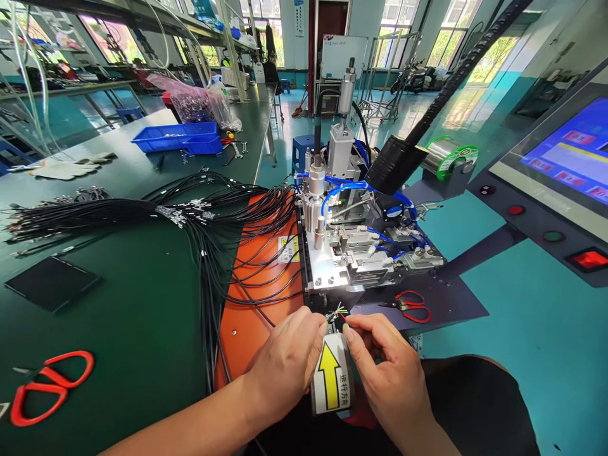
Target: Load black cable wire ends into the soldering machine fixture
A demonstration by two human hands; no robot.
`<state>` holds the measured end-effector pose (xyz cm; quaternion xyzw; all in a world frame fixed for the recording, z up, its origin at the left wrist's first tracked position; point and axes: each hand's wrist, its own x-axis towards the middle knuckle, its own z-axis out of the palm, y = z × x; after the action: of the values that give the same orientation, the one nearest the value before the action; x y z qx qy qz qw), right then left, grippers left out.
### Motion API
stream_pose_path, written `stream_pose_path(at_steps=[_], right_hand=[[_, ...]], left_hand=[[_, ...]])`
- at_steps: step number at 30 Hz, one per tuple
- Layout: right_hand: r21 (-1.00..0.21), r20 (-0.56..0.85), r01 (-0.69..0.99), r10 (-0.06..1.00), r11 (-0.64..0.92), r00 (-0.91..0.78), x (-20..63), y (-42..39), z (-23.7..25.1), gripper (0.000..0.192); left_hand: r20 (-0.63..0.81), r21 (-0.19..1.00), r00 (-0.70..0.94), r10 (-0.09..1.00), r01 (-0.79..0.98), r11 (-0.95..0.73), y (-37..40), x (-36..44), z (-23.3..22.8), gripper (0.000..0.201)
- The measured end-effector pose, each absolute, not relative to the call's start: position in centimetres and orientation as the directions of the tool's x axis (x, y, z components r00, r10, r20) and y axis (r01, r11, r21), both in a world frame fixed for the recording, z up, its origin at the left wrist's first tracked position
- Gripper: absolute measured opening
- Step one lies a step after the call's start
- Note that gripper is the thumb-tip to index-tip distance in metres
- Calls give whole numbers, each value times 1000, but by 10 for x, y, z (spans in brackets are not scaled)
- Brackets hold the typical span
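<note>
Both hands met at the near edge of the small pneumatic machine (pixel 351 247), just above a plate bearing a yellow arrow label (pixel 331 375). The left hand (pixel 289 361) was closed, its thumb and fingertips pinching the end of a black cable, and the right hand (pixel 384 367) pinched the same cable end (pixel 338 313) from the other side, where a few fine coloured wires fanned out bare toward the machine's front. The wire tips lay right at the fixture's edge — whether they already sat in a slot could not be told. To the left, a large bundle of black cables (pixel 142 215) spread across the green worktop (pixel 118 304) and over an orange mat (pixel 251 316), which suggested that many pieces remained to be handled; no separate pile of finished ones could be made out. Small red snips (pixel 411 306) lay on the dark base plate just right of the hands, and red-handled scissors (pixel 47 383) rested well apart on the worktop — both untouched. A touchscreen panel (pixel 565 158) glowed at the far right beside a solder spool (pixel 451 158).
</note>
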<state>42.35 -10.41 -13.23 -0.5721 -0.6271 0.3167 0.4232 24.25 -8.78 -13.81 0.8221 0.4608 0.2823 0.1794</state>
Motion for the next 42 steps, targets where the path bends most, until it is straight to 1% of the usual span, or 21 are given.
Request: stream_pose_path(at_steps=[6,11,14,16,18,20,22,24,26,28,31,37,42], right_hand=[[-889,200,423,980,176,13,419,-99,-131,11],[-837,355,451,935,310,18,414,-101,-133,12],[-813,400,462,917,355,-2,410,-105,-134,14],[-823,382,454,924,342,-4,409,-108,-134,14],[-850,324,442,946,287,9,412,-108,-132,12],[-885,228,426,973,189,44,420,-105,-128,12],[-918,118,388,991,84,64,429,-98,-122,16],[-938,28,346,1000,25,3,436,-90,-116,19],[-941,-14,339,996,15,-83,439,-83,-111,20],[-931,-27,365,990,26,-140,439,-78,-108,21],[-909,-28,414,985,45,-169,436,-76,-107,23],[-888,-56,459,980,38,-189,437,-78,-104,27],[-893,8,442,986,81,-164,437,-82,-106,25]], left_hand=[[338,535,420,842,650,-539,-89,243,-138,20],[360,540,425,831,631,-557,-89,244,-136,14],[379,528,447,811,615,-586,-88,244,-133,16],[379,520,454,807,617,-591,-88,244,-132,18],[383,516,441,812,627,-584,-88,244,-131,20],[393,509,423,816,639,-577,-89,245,-130,19],[403,495,420,813,647,-580,-89,245,-130,18],[403,479,432,806,651,-589,-90,246,-131,17],[402,463,447,799,654,-598,-90,246,-131,18],[404,449,457,792,655,-608,-89,246,-131,19],[409,439,472,781,649,-621,-89,245,-132,20],[377,481,464,802,642,-597,-90,243,-135,18],[375,497,442,814,645,-580,-90,245,-136,19]])
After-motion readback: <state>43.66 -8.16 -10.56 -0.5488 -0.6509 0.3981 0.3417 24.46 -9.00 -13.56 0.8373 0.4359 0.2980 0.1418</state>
